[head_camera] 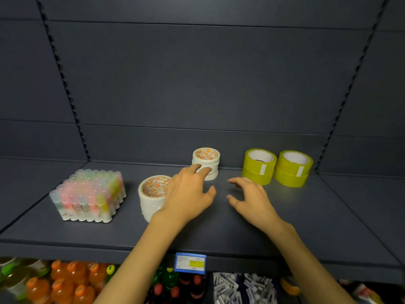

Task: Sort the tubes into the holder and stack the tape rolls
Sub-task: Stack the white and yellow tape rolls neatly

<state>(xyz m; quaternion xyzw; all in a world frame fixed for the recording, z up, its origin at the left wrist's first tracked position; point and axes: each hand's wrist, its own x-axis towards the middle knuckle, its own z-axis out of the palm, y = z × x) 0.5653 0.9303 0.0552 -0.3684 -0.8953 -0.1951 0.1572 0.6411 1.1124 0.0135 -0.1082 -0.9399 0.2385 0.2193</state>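
Your shelf (pixel 285 216) is dark slate grey; the tubes (pixel 89 195) show pastel pink, yellow and pale blue under frosted caps. White tape rolls (pixel 153 195) carry an orange-and-red printed pattern, and the other tape stacks (pixel 258 166) are translucent yellow-green with white cores. Below, orange bottles (pixel 65 281) and a blue-edged label (pixel 190 262).

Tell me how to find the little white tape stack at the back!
Look along the dark shelf toward its back wall, left of two yellow tape stacks. The small white tape stack stands there, narrower than the wide white stack in front.
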